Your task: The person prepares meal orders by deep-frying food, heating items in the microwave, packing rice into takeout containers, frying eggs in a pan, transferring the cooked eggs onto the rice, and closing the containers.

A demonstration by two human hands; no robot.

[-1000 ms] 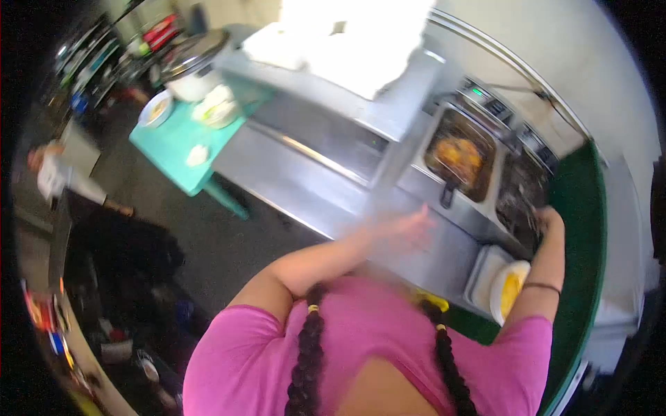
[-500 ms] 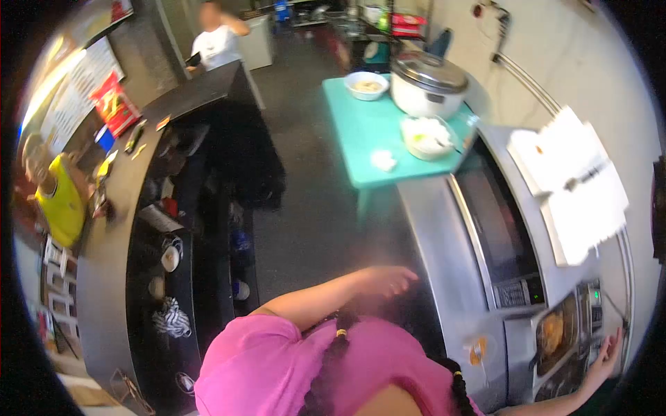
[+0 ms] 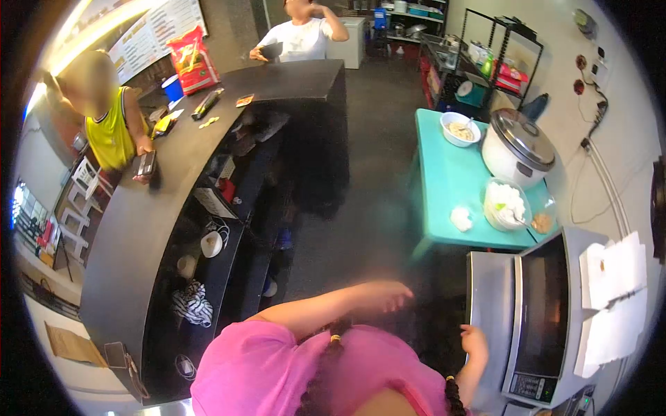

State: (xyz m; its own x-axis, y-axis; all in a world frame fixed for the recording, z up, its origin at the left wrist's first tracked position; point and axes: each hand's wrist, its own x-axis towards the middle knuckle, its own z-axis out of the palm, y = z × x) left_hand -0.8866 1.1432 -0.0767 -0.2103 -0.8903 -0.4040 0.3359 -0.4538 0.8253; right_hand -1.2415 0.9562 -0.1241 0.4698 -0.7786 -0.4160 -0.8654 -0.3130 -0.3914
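My left hand (image 3: 386,296) hangs in front of my chest, over the dark floor. Its fingers are apart and hold nothing. To the right, my right hand (image 3: 474,341) is beside the left edge of the steel counter (image 3: 491,298); its fingers look curled, and whether anything is in them is too small to tell. A microwave (image 3: 542,312) stands on the counter, with white paper boxes (image 3: 614,288) above it. Ahead, a turquoise table (image 3: 444,187) bears a rice cooker (image 3: 519,147), a bowl of food (image 3: 460,129) and a tub of white food (image 3: 505,203).
A dark curved counter (image 3: 149,229) with open shelves runs along the left. Behind it, a person in yellow (image 3: 111,132) holds a phone (image 3: 144,163). Another person in white (image 3: 304,38) stands at its far end. A red bag (image 3: 192,61) sits on top.
My view has swung left, away from the fryer, toward the dark counter and the turquoise table. My right hand has left the fryer area and come closer to my body.
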